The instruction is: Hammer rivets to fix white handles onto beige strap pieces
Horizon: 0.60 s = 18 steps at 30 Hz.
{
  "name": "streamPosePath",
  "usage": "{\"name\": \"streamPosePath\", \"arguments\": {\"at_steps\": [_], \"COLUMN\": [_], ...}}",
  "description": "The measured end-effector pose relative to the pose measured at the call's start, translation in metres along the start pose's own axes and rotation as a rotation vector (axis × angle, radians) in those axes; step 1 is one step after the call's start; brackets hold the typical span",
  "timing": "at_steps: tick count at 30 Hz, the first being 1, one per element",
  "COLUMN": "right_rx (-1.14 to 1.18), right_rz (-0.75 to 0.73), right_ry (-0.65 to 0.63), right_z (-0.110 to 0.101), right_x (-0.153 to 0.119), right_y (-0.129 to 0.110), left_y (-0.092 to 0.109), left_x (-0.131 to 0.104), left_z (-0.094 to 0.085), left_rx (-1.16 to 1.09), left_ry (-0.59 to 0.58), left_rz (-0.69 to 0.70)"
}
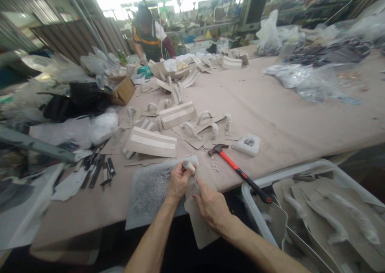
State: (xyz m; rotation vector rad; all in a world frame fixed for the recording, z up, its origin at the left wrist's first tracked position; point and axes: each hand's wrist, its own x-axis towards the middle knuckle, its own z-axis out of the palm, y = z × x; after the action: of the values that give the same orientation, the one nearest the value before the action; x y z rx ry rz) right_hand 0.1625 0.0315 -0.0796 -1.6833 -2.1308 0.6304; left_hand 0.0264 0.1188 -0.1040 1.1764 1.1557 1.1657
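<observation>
My left hand (178, 181) is closed around a white-wrapped handle (189, 167), its rounded end poking out above my fingers. A flat beige board (197, 221) hangs at the table's front edge beneath both hands, seemingly joined to that handle. Against the board and the handle's lower part press the fingers and thumb of my right hand (214, 208); the exact contact is partly hidden. Under my left hand lies a grey, speckled square plate (150, 189). A claw hammer (230, 160) with a red and black grip rests to the right, beside scattered small metal bits (215, 166).
Several beige boards with wrapped handles (152, 142) lie beyond the plate. A small tray of metal bits (248, 144) sits past the hammer. At right, a white bin (249, 195) holds more boards. Knife-like tools (98, 170) lie left. Another person (150, 38) stands across the table.
</observation>
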Motion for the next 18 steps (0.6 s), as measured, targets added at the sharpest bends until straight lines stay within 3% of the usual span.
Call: {"name": "streamPosePath", "arguments": {"at_steps": [4, 8, 12, 16, 18], "right_rx": [0.116, -0.176, -0.433, -0.550, -0.494], "right_rz": [0.046, 0.167, 0.312, 0.342, 0.366], "right_ry": [0.157, 0.334, 0.236, 0.111, 0.059], "right_z": [-0.025, -0.049, -0.058, -0.060, -0.063], "right_x": [-0.004, -0.001, 0.002, 0.004, 0.009], "right_y": [0.023, 0.072, 0.108, 0.115, 0.116], "left_y": [0.000, 0.003, 0.006, 0.007, 0.007], "left_x": [-0.004, -0.005, -0.005, -0.005, -0.005], "left_z": [-0.002, -0.001, -0.001, -0.002, -0.002], "left_rx": [0.007, 0.074, 0.115, 0.161, 0.196], "left_ry": [-0.026, -0.050, -0.062, -0.078, -0.088], "left_rz": [-0.013, -0.008, 0.002, 0.026, 0.040]}}
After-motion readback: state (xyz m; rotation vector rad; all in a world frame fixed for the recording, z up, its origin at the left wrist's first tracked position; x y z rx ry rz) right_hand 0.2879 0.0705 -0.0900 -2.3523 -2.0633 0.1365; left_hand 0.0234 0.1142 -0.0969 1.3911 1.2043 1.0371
